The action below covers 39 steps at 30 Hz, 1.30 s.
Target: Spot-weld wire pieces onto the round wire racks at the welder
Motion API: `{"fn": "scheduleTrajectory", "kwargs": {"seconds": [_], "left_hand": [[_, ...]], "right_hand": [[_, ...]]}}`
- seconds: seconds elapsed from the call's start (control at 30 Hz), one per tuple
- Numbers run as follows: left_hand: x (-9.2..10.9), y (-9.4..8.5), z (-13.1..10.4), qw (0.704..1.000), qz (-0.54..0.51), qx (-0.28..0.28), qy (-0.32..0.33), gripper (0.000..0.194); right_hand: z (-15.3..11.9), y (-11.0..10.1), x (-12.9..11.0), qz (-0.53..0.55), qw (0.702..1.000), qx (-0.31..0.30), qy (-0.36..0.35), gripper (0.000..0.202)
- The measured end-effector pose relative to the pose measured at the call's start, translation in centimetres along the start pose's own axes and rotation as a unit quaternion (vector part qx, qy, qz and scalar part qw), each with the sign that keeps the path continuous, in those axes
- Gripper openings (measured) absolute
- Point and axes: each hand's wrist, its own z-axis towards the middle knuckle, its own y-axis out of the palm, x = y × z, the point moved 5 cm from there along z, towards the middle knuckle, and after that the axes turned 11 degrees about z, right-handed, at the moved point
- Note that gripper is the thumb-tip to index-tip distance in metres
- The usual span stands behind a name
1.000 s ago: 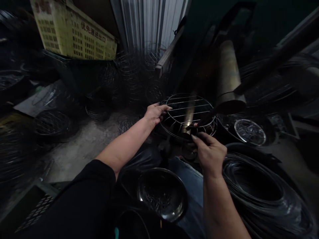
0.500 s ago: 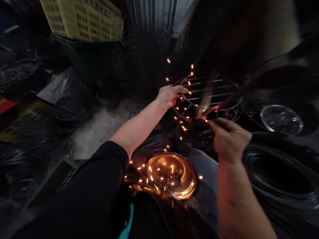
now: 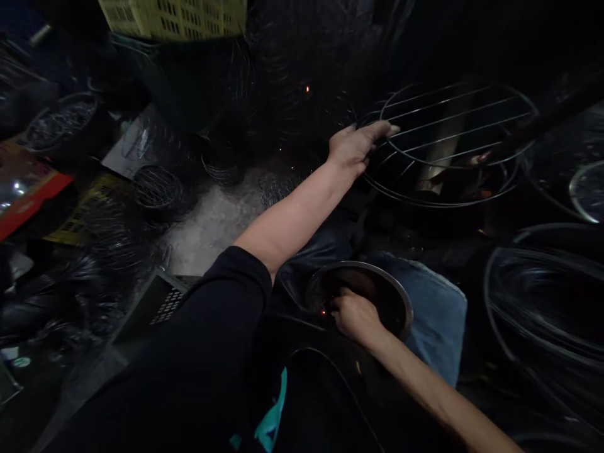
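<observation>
My left hand [image 3: 355, 148] grips the left side of a round wire rack [image 3: 450, 113], its thumb and fingers closed around the rim. The rack has parallel bars across a ring, with a second ring below. It lies between two welder arms, a pale upright bar [image 3: 446, 148] and a dark slanting bar [image 3: 512, 141]. My right hand [image 3: 356, 314] reaches down into a metal bowl [image 3: 406, 299] at my lap. Its fingers are curled together inside, and what they hold is hidden in shadow.
Coils of wire rings [image 3: 542, 296] stand at the right. A yellow crate [image 3: 189, 19] sits on a dark green bin [image 3: 184, 82] at the back left. Blue cloth [image 3: 438, 314] lies beside the bowl. A green crate [image 3: 160, 302] and wire bundles are at the left.
My right hand has left the rack at the welder arms and gone down into the bowl. The bright sparks have nearly died out. My left hand still holds the rack.
</observation>
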Motion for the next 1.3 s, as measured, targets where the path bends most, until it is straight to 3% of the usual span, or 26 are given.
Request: {"fn": "scheduleTrajectory", "kwargs": {"seconds": [0.1,0.23,0.33,0.43,0.57,0.63,0.77,0.83,0.93,1.0,1.13,1.2,1.3], "left_hand": [[-0.2,-1.0,-1.3,0.998,0.046,0.023,0.044,0.045],[-1.1,-1.7,-2.8,0.996,0.061,0.023,0.054,0.052],[-1.6,-1.5,-3.9,0.997,0.061,0.012,0.04,0.06],[-1.8,-1.0,-4.8,0.998,0.053,0.006,0.031,0.063],[-2.1,-0.6,-5.1,0.998,0.057,-0.013,0.034,0.064],[-2.3,-0.7,-5.0,0.998,0.057,-0.015,0.033,0.066],[-2.5,-0.7,-5.0,0.999,0.043,-0.015,0.027,0.07],[-2.3,-0.6,-5.3,0.999,0.041,-0.014,0.026,0.067],[-1.9,-0.4,-6.0,0.998,0.052,-0.014,0.033,0.059],[-1.6,-0.5,-6.3,0.998,0.06,-0.005,0.036,0.056],[-1.4,-0.8,-6.0,0.998,0.056,0.012,0.038,0.059],[-1.4,-0.8,-5.7,0.998,0.051,0.008,0.042,0.057],[-1.5,-0.7,-5.3,0.998,0.049,0.003,0.044,0.052]], "right_hand": [[-0.7,-0.2,-0.1,-0.006,1.0,-0.003,-0.001,0.03],[-1.5,-0.9,0.6,0.006,1.0,-0.002,-0.001,0.033],[-1.6,-1.9,1.7,0.155,0.986,0.048,-0.034,0.024],[-1.8,-2.2,3.7,0.407,0.909,0.08,-0.027,0.014],[-2.7,-0.8,5.9,0.609,0.786,0.057,0.088,0.043],[-3.1,-0.5,5.8,0.634,0.765,0.052,0.104,0.044],[-3.5,-0.7,4.7,0.642,0.758,0.057,0.095,0.031],[-3.8,-1.0,4.3,0.663,0.74,0.073,0.086,0.025],[-4.6,-2.1,4.6,0.698,0.701,0.132,0.066,0.023],[-5.4,-3.3,5.7,0.709,0.675,0.199,0.048,0.033],[-7.9,-5.0,10.6,0.669,0.618,0.407,0.078,0.053],[-8.9,-5.2,13.0,0.614,0.627,0.459,0.137,0.052],[-9.4,-6.6,14.4,0.553,0.667,0.469,0.167,0.051]]}}
